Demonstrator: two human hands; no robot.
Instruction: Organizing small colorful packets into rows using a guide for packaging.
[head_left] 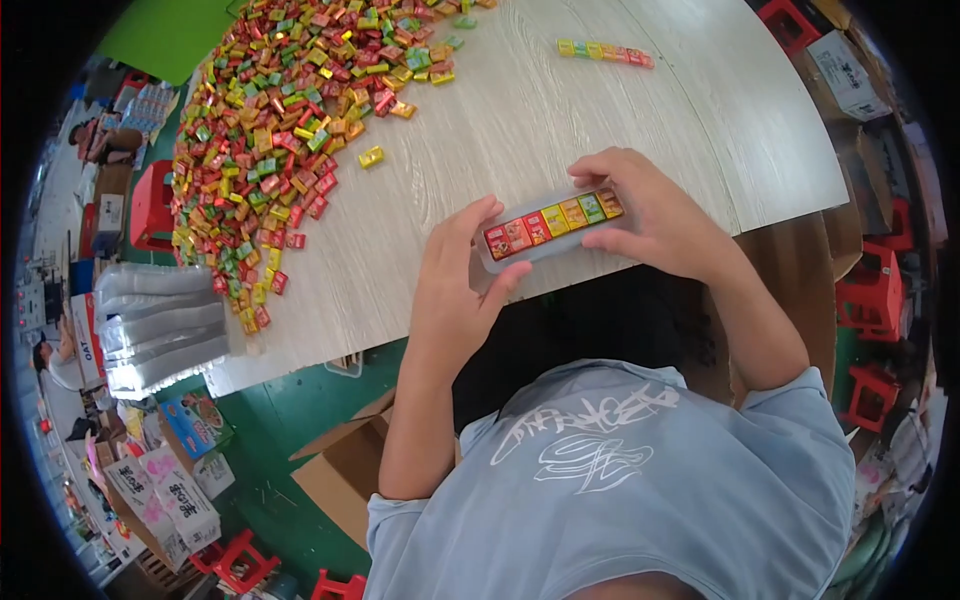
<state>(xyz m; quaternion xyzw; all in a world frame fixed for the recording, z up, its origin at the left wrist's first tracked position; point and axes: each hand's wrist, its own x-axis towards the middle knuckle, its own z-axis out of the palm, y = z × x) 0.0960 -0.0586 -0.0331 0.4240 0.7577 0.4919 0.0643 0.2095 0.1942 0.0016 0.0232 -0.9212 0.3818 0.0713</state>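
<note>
Near the table's front edge, a long, narrow clear plastic tray (500,262) lies between my two hands. Inside it runs a row of small wrapped candies (555,219), red at the left end, then yellow, green and orange toward the right. My left hand (455,275) is curled around the tray's left end, thumb on the near side and fingers on the far side. Around the right end is my right hand (655,215), its thumb and fingers likewise on opposite sides. Whether the tray rests on the tabletop or is slightly raised, I cannot tell.
A big heap of wrapped candies (290,110) covers the table's left side, one yellow candy (371,157) apart from it. Nested clear trays (160,330) stand at the left corner. Another candy row (605,53) lies far right. An open cardboard box (340,470) sits below the edge.
</note>
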